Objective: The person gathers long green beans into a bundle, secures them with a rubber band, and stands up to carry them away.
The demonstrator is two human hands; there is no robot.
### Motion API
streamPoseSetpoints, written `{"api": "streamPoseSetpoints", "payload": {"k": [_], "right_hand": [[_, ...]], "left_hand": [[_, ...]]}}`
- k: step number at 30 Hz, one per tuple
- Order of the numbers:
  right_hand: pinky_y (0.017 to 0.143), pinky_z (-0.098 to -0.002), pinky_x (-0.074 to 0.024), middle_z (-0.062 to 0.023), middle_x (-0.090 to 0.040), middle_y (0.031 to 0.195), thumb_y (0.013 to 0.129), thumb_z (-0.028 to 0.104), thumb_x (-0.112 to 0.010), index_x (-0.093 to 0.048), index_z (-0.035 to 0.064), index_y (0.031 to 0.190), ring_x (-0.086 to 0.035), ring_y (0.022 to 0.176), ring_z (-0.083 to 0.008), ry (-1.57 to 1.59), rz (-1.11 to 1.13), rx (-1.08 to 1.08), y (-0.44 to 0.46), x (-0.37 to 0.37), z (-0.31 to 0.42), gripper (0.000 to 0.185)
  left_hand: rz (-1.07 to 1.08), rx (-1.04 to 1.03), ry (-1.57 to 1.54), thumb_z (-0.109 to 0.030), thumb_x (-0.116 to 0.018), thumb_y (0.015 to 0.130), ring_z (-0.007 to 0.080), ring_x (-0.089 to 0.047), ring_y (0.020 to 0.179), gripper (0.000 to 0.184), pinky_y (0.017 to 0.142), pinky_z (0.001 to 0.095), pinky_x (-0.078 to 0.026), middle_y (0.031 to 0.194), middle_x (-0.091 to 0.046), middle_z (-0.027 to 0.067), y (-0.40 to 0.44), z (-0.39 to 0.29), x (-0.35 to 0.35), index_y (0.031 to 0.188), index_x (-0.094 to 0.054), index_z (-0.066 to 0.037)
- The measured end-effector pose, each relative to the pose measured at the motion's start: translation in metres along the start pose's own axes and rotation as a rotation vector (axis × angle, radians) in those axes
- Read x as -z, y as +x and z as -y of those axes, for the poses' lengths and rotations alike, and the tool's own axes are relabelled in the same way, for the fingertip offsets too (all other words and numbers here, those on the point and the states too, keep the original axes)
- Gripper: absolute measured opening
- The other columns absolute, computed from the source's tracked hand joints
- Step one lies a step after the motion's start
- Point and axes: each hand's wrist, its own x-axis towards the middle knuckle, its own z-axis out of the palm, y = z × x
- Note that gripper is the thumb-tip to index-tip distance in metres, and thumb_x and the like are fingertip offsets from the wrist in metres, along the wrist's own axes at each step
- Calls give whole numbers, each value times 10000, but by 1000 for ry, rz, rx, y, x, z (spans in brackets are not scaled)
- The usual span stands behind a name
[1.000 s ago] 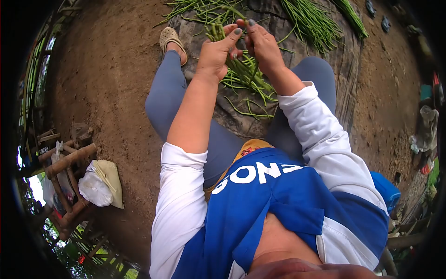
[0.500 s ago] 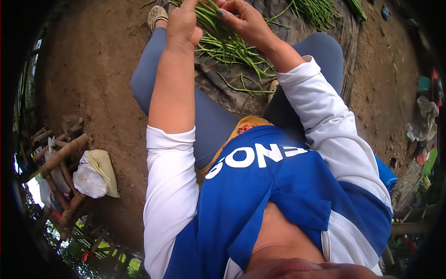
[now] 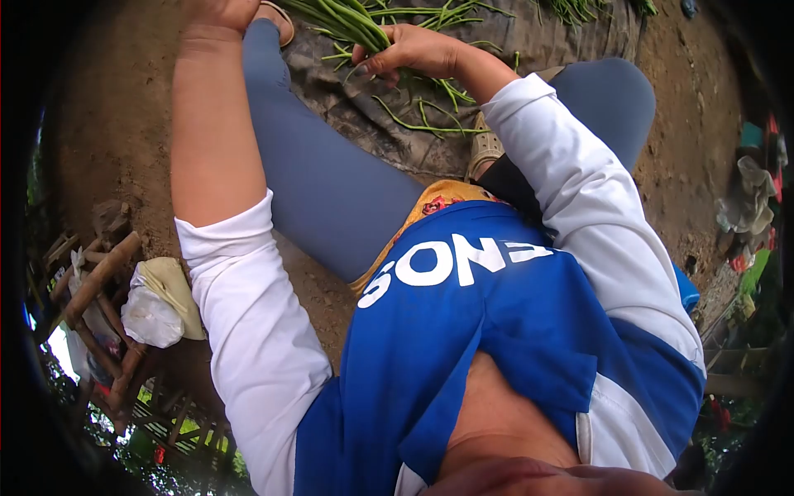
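A bunch of long green beans (image 3: 335,18) slants down from the top edge, with its lower end in my right hand (image 3: 418,51). The fingers of that hand are closed round the beans, the thumb lying along them. My left hand (image 3: 219,11) is at the top edge, left of the bunch, over my shin. Its fingers are cut off by the frame, so I cannot see what they hold. Loose long beans (image 3: 422,124) lie below my right hand on a dark ground sheet (image 3: 356,124).
More beans (image 3: 575,8) lie on the sheet at the top right. Bare soil (image 3: 116,107) surrounds it. A wooden frame (image 3: 103,281) and a pale sack with a white plastic bag (image 3: 153,318) are on the left. A blue object (image 3: 685,289) is by my right elbow.
My left hand has moved left and up to the frame's edge, away from my right hand. My right hand has come slightly down and left, holding the bunch's end.
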Motion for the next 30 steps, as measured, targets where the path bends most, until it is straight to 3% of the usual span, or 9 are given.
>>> {"api": "streamPoseSetpoints", "payload": {"k": [4,6,9,10,14,17,21,25,30], "right_hand": [[580,-260,-487,-5,-615,784,830,201,-701,-627,81,1029,-555,612,-101,-87,-68,-336,1,9,-58,244],[533,-291,-508,-35,-646,732,821,235,-699,-668,116,1001,-592,586,-121,-641,29,-528,-3,17,-124,218],[823,-437,-538,-156,-699,993,778,224,-671,-708,95,1051,-668,973,-320,-1312,287,-584,-39,7,-183,305],[827,-415,-538,-159,-687,1048,802,168,-630,-709,61,1028,-664,996,-312,-1329,95,-625,-51,0,-210,262],[803,-418,-538,-150,-697,1011,810,142,-606,-712,55,1002,-672,970,-304,-1387,184,-658,-51,-4,-207,236],[736,-382,-541,-103,-719,933,807,146,-642,-710,44,935,-689,866,-233,-1270,292,-536,-28,17,-179,177],[582,-214,-452,1,-697,851,882,190,-654,-660,67,975,-580,687,-49,-178,-158,-491,-22,61,-94,154],[548,-191,-464,-66,-676,1019,950,150,-575,-595,46,1071,-616,727,-92,415,-466,-59,-28,85,-34,161],[586,-201,-560,-136,-656,1022,958,96,-546,-584,-20,1034,-649,776,-179,1025,-579,65,-25,101,-24,144]], "left_hand": [[55,-57,-51,-308,-636,921,105,-481,551,185,636,291,-473,667,-520,-26,27,-13,37,879,-561,-144],[42,-101,-47,-259,-649,914,88,-476,551,158,632,281,-470,708,-545,-3,29,-18,42,927,-575,-120],[0,-196,31,-186,-658,905,87,-526,586,181,642,289,-488,850,-658,83,27,-24,52,1019,-597,-60],[55,-67,61,-170,-653,905,112,-571,629,182,655,305,-511,941,-675,154,55,-36,88,1025,-599,-45],[-19,-80,78,-204,-645,913,162,-598,664,151,659,322,-526,908,-671,147,22,-30,63,931,-600,-61],[-40,-133,78,-248,-644,916,191,-602,674,185,656,329,-527,851,-658,120,1,-15,49,864,-590,-79],[-133,-52,106,-266,-633,923,189,-557,620,195,615,331,-503,713,-587,52,9,-14,53,847,-578,-95],[-18,55,195,-220,-638,918,165,-493,555,175,568,325,-467,630,-510,16,11,-3,58,816,-572,-94],[140,138,484,-88,-674,869,131,-517,555,77,551,286,-469,661,-552,25,-11,23,30,860,-611,-45]]}}
